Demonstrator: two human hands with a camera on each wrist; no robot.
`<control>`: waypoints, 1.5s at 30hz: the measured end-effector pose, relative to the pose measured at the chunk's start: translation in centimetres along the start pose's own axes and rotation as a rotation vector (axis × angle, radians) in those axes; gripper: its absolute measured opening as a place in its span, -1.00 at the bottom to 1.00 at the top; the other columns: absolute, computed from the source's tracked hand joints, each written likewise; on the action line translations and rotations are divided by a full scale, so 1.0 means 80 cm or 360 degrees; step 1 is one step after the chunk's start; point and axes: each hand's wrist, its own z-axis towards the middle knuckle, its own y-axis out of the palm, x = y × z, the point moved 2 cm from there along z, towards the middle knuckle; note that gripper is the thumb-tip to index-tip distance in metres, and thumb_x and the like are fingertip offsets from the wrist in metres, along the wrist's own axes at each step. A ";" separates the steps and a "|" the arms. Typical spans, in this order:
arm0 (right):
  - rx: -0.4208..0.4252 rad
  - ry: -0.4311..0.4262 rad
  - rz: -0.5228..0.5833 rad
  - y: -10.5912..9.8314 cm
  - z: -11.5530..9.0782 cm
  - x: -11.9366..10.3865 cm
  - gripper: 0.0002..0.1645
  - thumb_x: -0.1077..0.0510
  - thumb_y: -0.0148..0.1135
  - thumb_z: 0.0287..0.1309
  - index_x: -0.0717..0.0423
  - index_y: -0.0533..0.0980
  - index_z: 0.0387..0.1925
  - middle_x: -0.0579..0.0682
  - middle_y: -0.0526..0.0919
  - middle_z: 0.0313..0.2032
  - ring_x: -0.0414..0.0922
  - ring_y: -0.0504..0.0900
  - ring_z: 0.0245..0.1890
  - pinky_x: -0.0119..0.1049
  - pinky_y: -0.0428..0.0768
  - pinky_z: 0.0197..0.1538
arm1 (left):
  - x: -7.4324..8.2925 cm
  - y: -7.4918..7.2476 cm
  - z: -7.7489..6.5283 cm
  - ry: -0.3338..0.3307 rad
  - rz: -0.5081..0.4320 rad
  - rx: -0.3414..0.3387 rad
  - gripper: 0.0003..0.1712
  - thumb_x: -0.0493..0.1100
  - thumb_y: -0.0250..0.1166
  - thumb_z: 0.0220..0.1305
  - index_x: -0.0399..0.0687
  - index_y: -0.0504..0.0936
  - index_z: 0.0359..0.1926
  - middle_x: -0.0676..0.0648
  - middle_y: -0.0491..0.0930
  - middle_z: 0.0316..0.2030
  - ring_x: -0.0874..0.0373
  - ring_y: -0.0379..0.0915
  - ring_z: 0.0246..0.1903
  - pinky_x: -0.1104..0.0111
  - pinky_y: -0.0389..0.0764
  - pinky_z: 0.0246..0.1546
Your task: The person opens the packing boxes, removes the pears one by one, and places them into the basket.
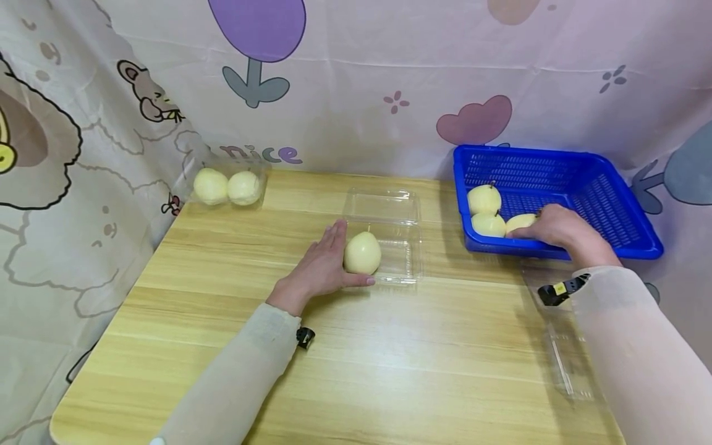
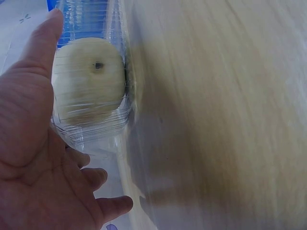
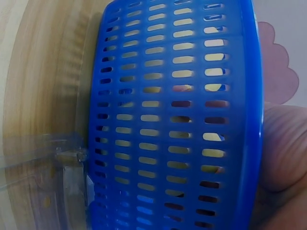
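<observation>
A pale yellow pear [image 1: 363,253] with its stem up sits in the left part of an opened clear plastic clamshell box [image 1: 402,259]. My left hand [image 1: 319,266] is at the left end of the box, fingers extended along its side and thumb across the front. In the left wrist view the same pear [image 2: 88,76] shows through the ribbed plastic wall beside the thumb [image 2: 43,43]. My right hand [image 1: 562,230] reaches into the blue basket [image 1: 562,250] and grips a pear [image 1: 521,222]. Its fingertips are hidden in the head view; the basket's slotted wall [image 3: 172,115] blocks the right wrist view.
Two more pears [image 1: 484,201] lie at the basket's left end. At the back left corner a clear box [image 1: 258,179] holds two pears. Another clear plastic box [image 1: 570,364] lies under the right forearm. A printed curtain [image 1: 356,74] hangs behind the wooden table [image 1: 423,352].
</observation>
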 end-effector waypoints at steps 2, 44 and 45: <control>0.0000 -0.0004 0.0024 -0.001 -0.002 0.002 0.37 -0.55 0.33 0.16 0.72 0.28 0.28 0.67 0.40 0.19 0.40 0.50 0.03 0.34 0.60 0.08 | 0.000 0.000 0.000 0.0004 0.0001 0.0005 0.69 0.59 0.46 0.02 -0.15 -0.41 0.69 -0.18 -0.37 0.71 -0.08 -0.40 0.70 -0.14 -0.13 0.67; 0.0568 -0.0765 0.0460 0.091 -0.052 -0.267 -0.38 -0.14 0.25 0.46 0.32 0.60 0.19 0.26 0.70 0.06 0.18 0.65 0.06 0.12 0.65 0.15 | 0.009 -0.006 -0.003 -0.0005 0.0325 0.0046 0.67 0.74 0.29 0.01 -0.22 -0.31 0.70 -0.26 -0.27 0.70 -0.11 -0.44 0.69 -0.16 -0.33 0.67; 0.0497 -0.0754 0.0469 0.097 -0.049 -0.273 -0.35 -0.16 0.25 0.45 0.33 0.59 0.21 0.27 0.70 0.07 0.19 0.66 0.08 0.12 0.66 0.17 | 0.010 -0.005 -0.003 -0.0003 0.0326 0.0046 0.67 0.74 0.29 0.01 -0.22 -0.31 0.70 -0.26 -0.27 0.70 -0.12 -0.44 0.69 -0.15 -0.33 0.67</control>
